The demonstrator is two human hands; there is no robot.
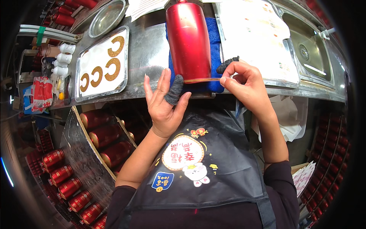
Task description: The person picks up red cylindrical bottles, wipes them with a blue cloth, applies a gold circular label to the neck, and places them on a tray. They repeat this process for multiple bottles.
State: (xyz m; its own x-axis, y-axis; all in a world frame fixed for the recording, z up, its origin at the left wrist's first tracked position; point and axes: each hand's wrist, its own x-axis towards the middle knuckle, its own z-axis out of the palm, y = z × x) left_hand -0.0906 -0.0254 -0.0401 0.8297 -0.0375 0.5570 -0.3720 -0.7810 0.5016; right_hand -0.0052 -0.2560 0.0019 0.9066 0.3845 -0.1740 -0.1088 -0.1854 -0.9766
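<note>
Both hands meet at the bottle's (188, 40) near end. It lies on a blue towel (215, 36), pointing away. Left hand (164, 105) rests open below; right hand (244, 82) pinches a gold strip (202, 80).

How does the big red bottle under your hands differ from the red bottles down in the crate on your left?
The big red bottle lies on a blue towel on the steel bench, handled by the left hand and right hand; the crate bottles lie untouched below the bench. It looks larger and plain, with a gold strip at its base; they carry gold bands. Both are glossy red.
</note>
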